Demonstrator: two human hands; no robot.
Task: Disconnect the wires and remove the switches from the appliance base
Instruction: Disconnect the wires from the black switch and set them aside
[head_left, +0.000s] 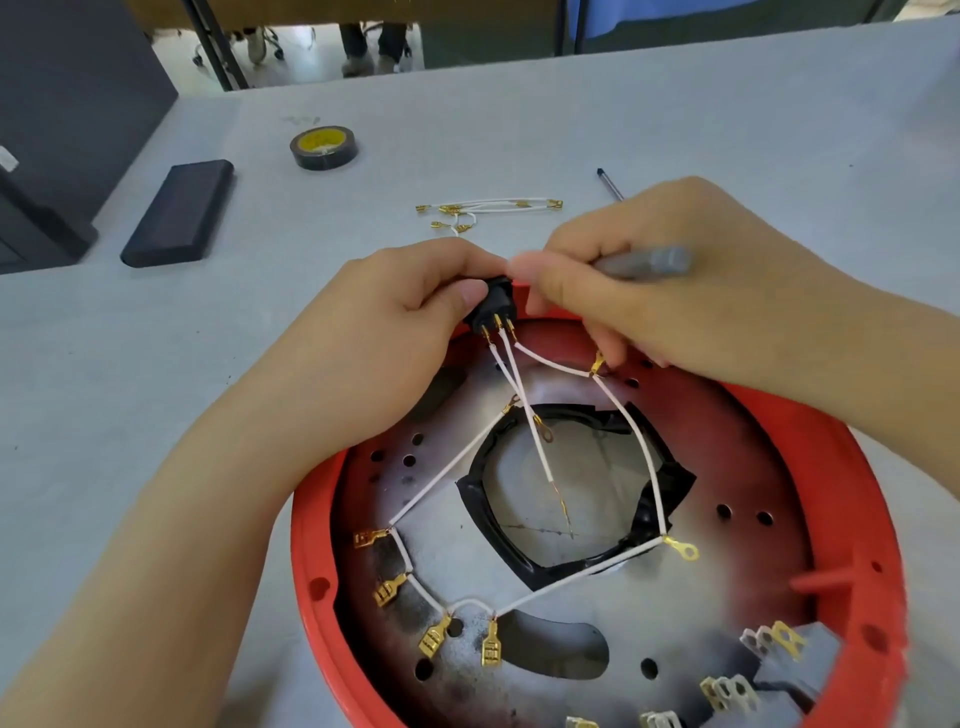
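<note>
A black rocker switch (492, 306) is pinched by the left hand (415, 317) at the far rim of the red appliance base (311, 561), held just above that rim with its three brass terminals pointing down and toward the viewer. The switch's long axis appears to run from the far edge down toward the base's middle, so a pull along the white wires (524, 395) would probably free the connectors. The switch is met from the other side by the right hand (654, 306), fingers curled, with a grey-handled screwdriver (644, 262) tucked in its grip; both hands touch the switch, the left holding it more fully. Inside the base are seen loose spade connectors (434, 636), a ring terminal (683, 550) and grey switch blocks (789, 660) at the near right rim. Beyond the hands, a bundle of removed wires (488, 210) lies on the table.
</note>
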